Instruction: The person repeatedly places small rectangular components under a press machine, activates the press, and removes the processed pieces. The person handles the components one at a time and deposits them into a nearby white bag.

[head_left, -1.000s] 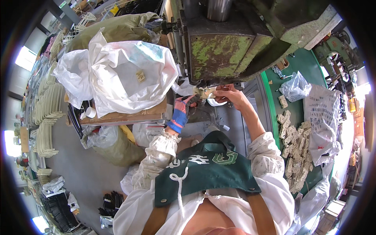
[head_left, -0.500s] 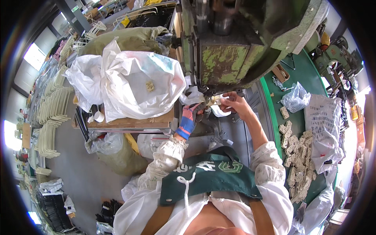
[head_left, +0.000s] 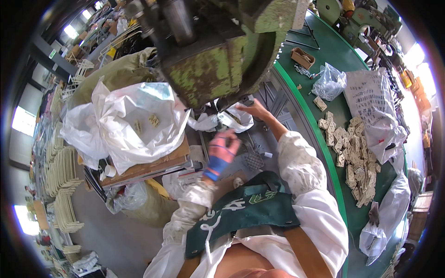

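Green, flaking press looms above both hands. The gloved left hand blurs, fingers' state unreadable; the right hand rests, fingers loosened, on a white bag beneath it.

A workshop floor of grey concrete lay to the left, crowded with stacks of pale wire racks. Bright daylight came through windows along the left wall and another opening lower down, with more glare at the far right. A dark steel beam crossed the upper left. A big press with flaking green paint filled the top centre. To the right curved a green bench with a raised rim, strewn with small tan pieces and clear plastic bags. Green machinery stood beyond it.
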Demonstrator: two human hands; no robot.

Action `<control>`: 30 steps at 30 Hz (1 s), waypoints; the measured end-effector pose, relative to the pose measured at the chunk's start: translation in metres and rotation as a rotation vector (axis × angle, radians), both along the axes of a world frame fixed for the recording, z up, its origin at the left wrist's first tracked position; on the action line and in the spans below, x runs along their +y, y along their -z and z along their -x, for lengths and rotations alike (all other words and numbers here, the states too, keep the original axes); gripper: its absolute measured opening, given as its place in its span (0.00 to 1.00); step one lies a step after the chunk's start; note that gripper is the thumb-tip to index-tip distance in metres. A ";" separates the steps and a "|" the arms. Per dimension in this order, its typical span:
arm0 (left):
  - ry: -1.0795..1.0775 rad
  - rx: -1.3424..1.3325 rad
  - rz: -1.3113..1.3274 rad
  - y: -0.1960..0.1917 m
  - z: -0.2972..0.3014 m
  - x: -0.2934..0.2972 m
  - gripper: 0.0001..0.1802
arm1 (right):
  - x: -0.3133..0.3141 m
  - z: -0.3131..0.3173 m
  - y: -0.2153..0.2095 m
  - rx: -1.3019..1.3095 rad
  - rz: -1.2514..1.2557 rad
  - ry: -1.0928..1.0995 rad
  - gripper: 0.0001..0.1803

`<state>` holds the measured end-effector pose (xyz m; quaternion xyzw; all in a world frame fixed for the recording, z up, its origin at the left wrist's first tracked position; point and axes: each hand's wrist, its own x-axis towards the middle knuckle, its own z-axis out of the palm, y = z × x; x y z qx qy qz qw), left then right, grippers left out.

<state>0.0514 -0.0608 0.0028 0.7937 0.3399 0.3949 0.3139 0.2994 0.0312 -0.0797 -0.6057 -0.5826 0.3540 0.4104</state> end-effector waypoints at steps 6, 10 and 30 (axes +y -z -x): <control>-0.077 1.051 -0.391 0.036 -0.085 0.025 0.24 | 0.034 0.007 0.053 -0.373 -0.080 -0.085 0.21; -0.142 1.258 -0.695 0.087 -0.077 0.042 0.21 | 0.034 -0.015 0.047 0.198 0.178 -0.378 0.29; -0.126 1.016 -0.078 0.033 -0.144 0.056 0.27 | 0.080 -0.043 0.050 0.533 0.239 -0.497 0.20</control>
